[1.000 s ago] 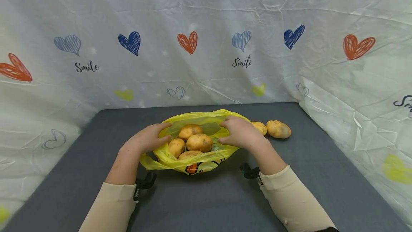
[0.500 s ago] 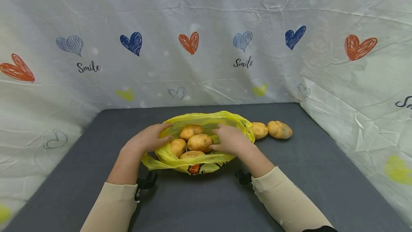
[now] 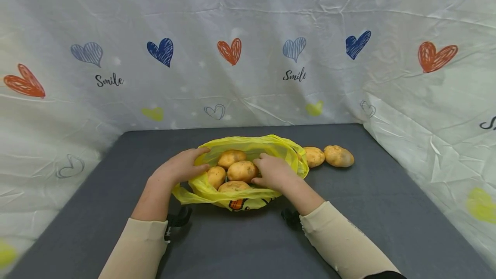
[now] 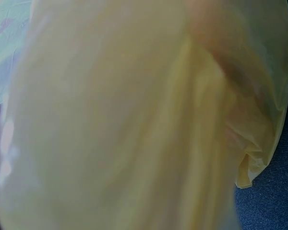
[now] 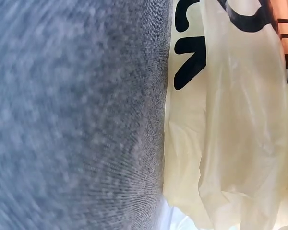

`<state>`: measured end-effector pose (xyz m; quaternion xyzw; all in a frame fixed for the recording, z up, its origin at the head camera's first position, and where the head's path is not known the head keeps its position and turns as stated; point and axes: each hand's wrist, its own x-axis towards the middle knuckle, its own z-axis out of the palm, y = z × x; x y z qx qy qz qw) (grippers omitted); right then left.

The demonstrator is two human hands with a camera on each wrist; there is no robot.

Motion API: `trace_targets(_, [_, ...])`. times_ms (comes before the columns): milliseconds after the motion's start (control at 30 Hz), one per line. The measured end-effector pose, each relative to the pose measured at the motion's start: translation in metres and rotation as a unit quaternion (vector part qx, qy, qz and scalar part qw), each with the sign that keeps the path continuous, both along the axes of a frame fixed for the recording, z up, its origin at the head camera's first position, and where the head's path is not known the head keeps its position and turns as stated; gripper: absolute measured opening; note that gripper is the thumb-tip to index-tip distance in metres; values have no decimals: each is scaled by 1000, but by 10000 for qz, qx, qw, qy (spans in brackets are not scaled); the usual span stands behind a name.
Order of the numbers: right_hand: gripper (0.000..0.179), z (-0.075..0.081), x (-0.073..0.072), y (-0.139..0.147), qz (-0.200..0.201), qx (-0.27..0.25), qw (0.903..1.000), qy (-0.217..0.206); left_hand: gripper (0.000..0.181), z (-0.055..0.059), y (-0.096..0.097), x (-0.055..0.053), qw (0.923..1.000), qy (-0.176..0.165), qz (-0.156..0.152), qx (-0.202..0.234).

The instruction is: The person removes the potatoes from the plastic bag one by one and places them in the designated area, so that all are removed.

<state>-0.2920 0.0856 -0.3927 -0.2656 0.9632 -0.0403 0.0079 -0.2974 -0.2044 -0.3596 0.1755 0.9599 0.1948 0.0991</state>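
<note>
A yellow plastic bag [image 3: 217,201] lies on its side with its mouth wide, and several potatoes [image 3: 231,158] rest inside. The person's left hand [image 3: 180,168] lies over the bag's left rim, thumb and index finger extended and apart, pointing inward. Inside the mouth at the right is the right hand [image 3: 277,173], its extended fingers and thumb reaching to the right end of the middle potato [image 3: 243,171]. Whether they touch it is hard to tell. Bag film [image 4: 110,120] fills most of the left wrist view. The right wrist view shows the bag's printed side [image 5: 240,120], with both hands hidden there.
Just right of the bag, two more potatoes lie outside it: one [image 3: 314,157] beside its edge, the other [image 3: 339,156] farther right. A dark grey cloth [image 3: 240,244] covers the table. A white heart-printed sheet [image 3: 255,20] hangs behind and along the sides.
The right hand has left the bag's right rim and moved left and slightly down, deeper into the mouth beside the middle potato. The left hand stays at the left rim.
</note>
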Motion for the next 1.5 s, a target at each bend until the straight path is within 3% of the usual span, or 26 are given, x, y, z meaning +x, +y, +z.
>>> trace_targets(400, [50, 7, -3, 8, -10, -383, 9992, 149, 63, 0, 1, -1, 10000, 36, 32, -38])
trace_targets(667, [39, 31, -1, 27, 125, -1135, 9934, -76, 62, 0, 0, 0, 10000, -4, 93, -30])
trace_targets(833, [21, 50, 3, 38, 410, -1696, 9839, -395, 62, 0, 0, 1, 9999, -19, 107, -43])
trace_targets(967, [23, 64, 8, 49, 550, -2003, 9762, -623, 62, 0, -1, 1, 9999, -7, 94, -69])
trace_targets(1200, [36, 85, 15, 75, 341, -2401, 9684, -586, 63, -2, -2, 1, 9999, 20, 81, -60])
trace_targets(1500, [50, 98, 17, 114, -445, -2829, 9555, -713, 62, -3, -2, -1, 10000, 8, 65, -23])
